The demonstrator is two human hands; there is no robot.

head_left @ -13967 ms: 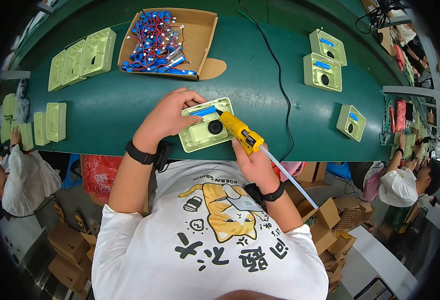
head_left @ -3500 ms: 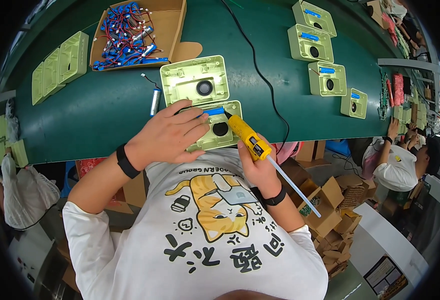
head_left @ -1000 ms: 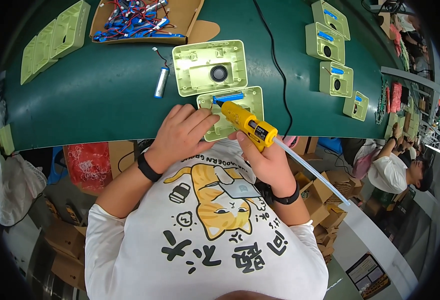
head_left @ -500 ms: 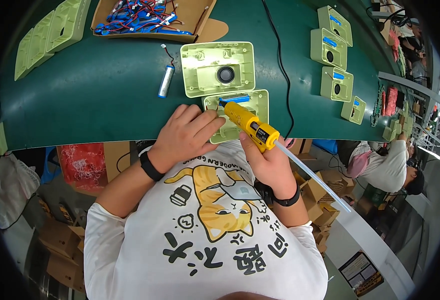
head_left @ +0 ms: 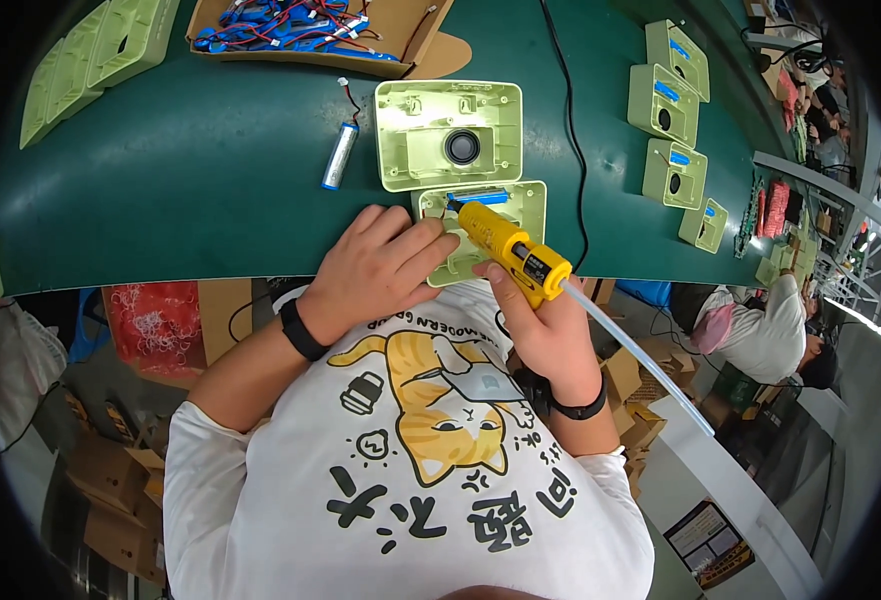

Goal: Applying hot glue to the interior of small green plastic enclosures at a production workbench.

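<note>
My right hand point(head_left: 550, 335) is wrapped round a yellow hot glue gun point(head_left: 495, 232), with a long translucent glue stick point(head_left: 640, 358) coming out of its rear. The gun's nozzle points into a light green plastic housing point(head_left: 533, 205) at the table's near edge, by the left end of a blue cylindrical battery point(head_left: 482, 196) lying along the far wall. My left hand point(head_left: 375, 262), fingers curled, holds the left side of that housing; its fingertips reach in near the nozzle and are partly hidden. Just beyond stands a second green housing point(head_left: 400, 150) with a round black speaker point(head_left: 462, 147).
A loose battery with wires point(head_left: 339, 157) lies left of the housings. Behind it is a cardboard box point(head_left: 300, 58) of wired batteries. Several green housings with batteries point(head_left: 675, 170) stand at the right, and more housings point(head_left: 125, 50) at far left. A black cable point(head_left: 570, 110) crosses the table.
The whole view has shifted slightly. Both hands, the glue gun and the near housing keep nearly the same places relative to each other.
</note>
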